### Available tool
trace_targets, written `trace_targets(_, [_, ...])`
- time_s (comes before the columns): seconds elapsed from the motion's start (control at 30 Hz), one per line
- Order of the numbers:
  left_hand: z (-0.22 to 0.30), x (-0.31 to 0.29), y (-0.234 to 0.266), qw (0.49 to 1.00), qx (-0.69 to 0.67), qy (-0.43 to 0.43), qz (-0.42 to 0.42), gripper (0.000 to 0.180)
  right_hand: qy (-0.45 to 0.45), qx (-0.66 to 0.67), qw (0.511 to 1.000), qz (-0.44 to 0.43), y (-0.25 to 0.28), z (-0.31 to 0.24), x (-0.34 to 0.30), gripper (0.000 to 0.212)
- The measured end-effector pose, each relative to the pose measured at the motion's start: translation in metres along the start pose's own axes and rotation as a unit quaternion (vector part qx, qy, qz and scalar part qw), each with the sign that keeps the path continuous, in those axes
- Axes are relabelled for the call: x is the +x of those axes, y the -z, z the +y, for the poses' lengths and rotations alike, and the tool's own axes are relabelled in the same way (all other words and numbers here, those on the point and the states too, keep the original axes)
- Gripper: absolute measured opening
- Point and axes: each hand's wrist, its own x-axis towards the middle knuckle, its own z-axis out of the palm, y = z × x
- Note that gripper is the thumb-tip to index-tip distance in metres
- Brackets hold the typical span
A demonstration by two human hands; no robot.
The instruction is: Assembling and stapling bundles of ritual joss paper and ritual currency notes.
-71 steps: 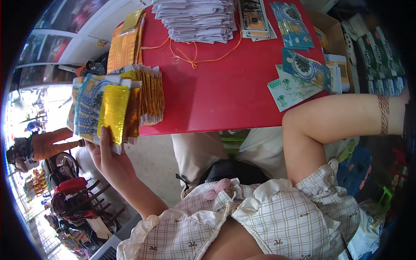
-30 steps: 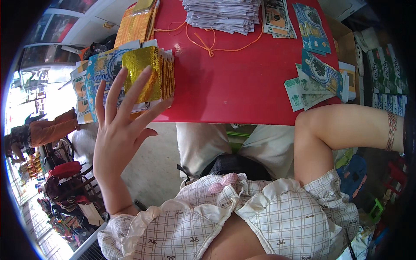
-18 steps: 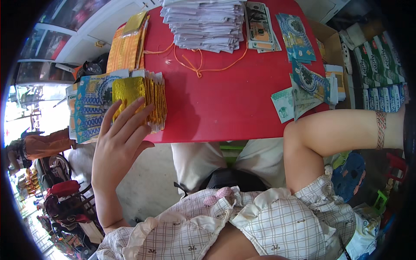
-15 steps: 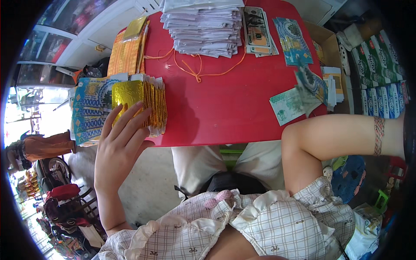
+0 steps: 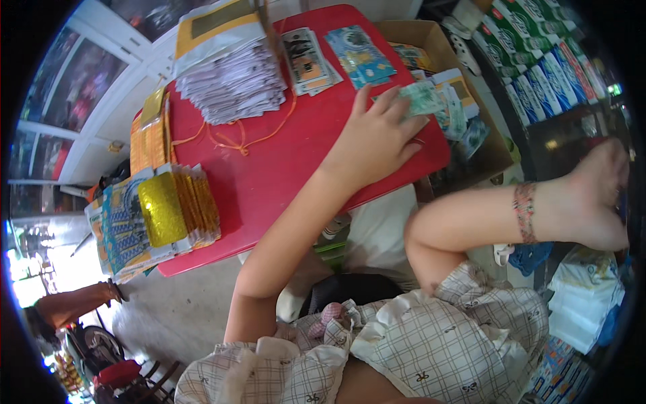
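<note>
My left hand (image 5: 377, 141) stretches across the red table to its right edge, fingers spread. At its fingertips are green printed paper notes (image 5: 424, 99), partly over the edge above a cardboard box (image 5: 494, 124). Whether the fingers press on these notes or are just apart from them, I cannot tell. Out to the right, past the table, my right hand (image 5: 599, 195) is raised and blurred, with no held thing visible. A blue printed note pile (image 5: 360, 54) lies beyond my left hand, beside a pile of dollar-style notes (image 5: 308, 60).
On the red table (image 5: 269, 168) stand a tall white paper stack (image 5: 232, 81), a gold-foil paper bundle (image 5: 161, 209) on fanned blue notes (image 5: 121, 215), and an orange paper bundle (image 5: 149, 138). An orange cord (image 5: 243, 145) lies between. Green and blue boxes (image 5: 538, 74) stand at right.
My left hand has left the gold bundle and crossed to the table's right edge. The green notes have shifted toward the cardboard box. My right hand has come into view; the view has turned rightward.
</note>
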Motion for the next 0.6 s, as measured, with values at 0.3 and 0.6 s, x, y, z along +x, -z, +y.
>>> trace_targets(0.3, [0.008, -0.053, 0.036, 0.996, -0.018, 0.075, 0.053, 0.014, -0.497, -0.179, 0.774, -0.348, 0.055, 0.019, -0.143, 0.036])
trace_targets(0.6, [0.014, -0.122, 0.094, 0.962, 0.062, 0.204, 0.169, 0.019, -0.130, -0.267, 0.644, -0.705, 0.023, 0.022, -0.255, 0.028])
